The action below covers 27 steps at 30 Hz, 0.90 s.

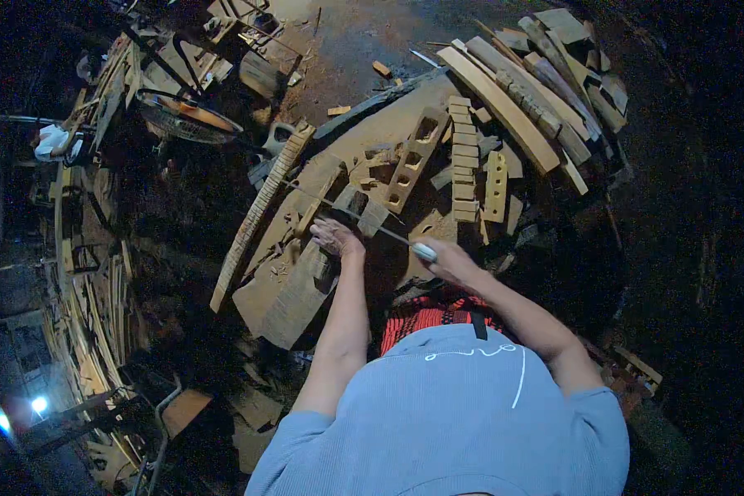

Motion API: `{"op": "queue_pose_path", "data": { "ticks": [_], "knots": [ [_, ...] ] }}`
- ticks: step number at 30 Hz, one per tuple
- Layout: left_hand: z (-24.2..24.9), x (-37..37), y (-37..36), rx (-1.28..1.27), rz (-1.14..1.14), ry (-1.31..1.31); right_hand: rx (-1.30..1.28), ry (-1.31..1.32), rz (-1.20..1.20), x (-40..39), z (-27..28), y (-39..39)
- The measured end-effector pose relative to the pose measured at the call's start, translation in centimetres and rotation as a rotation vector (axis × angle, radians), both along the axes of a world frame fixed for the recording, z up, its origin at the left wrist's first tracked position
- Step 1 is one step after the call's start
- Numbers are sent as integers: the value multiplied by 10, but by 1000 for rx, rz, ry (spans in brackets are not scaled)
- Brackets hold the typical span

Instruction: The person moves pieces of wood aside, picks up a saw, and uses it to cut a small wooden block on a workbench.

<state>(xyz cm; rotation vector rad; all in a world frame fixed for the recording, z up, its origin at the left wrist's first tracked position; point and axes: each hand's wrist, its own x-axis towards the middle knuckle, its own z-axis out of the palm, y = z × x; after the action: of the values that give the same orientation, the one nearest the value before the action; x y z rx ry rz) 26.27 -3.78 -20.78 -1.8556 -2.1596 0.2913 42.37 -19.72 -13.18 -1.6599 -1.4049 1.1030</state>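
white handle [424,251] clasped in your right hand [450,263], you have the thin blade [398,237] crossing the wooden strip [331,183] above the dusty board [260,285]. your left hand [336,238] curls at the strip's near end, though its grip is unclear; steady pressure there and level strokes should help.

A bright light [39,404] glares at the lower left of the frame, near long wooden strips [93,364]. Bare, scrap-strewn floor [343,50] shows at the top centre; the far right is nearly black.
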Motion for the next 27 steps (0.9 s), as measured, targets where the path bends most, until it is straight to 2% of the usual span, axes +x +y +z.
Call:
{"op": "queue_pose_path", "data": {
  "ticks": [2, 4, 5, 6, 7, 9, 10, 12, 15, 17, 18, 21, 24, 25, 27],
  "knots": [
    [-24, -9, 2, 90, -25, -66, -27, -46, 20, -16, -15, 32],
    [-48, -16, 9, 194, 5, -679, -22, -31, 0, -30, -26, 58],
    [-53, -19, 10, 85, 32, -545, -25, -15, -15, -33, -30, 62],
    [-26, -10, 5, -168, 75, -53, -27, -14, -22, -31, -26, 60],
    [-58, -18, 7, -170, 68, -53, 39, -21, -6, -28, -15, 56],
    [-117, -36, 7, 295, 70, -789, 99, -28, 15, -21, 0, 44],
    [-109, -37, 8, 292, 70, -786, 76, -48, 26, -15, 3, 34],
    [-89, -34, 12, 197, -93, 163, 31, -48, 41, -1, 9, 8],
    [-45, -19, 8, 267, -159, 135, -136, -29, 48, 30, 26, -41],
    [-35, -17, 9, 338, -181, 79, -192, -38, 35, 50, 2, -80],
    [-29, -15, 10, 414, -204, 16, -193, -38, 36, 56, 0, -91],
    [0, -3, 7, 383, -189, -86, -144, -20, 49, 64, 2, -101],
    [-26, -14, 10, 337, -208, -41, -122, 38, 43, 48, 6, -70],
    [-45, -20, 10, 341, -207, -40, -67, -17, 59, 40, 4, -54],
    [-91, -35, 12, 579, -179, 287, -4, -25, 69, 18, -1, -14]
  ]
}}
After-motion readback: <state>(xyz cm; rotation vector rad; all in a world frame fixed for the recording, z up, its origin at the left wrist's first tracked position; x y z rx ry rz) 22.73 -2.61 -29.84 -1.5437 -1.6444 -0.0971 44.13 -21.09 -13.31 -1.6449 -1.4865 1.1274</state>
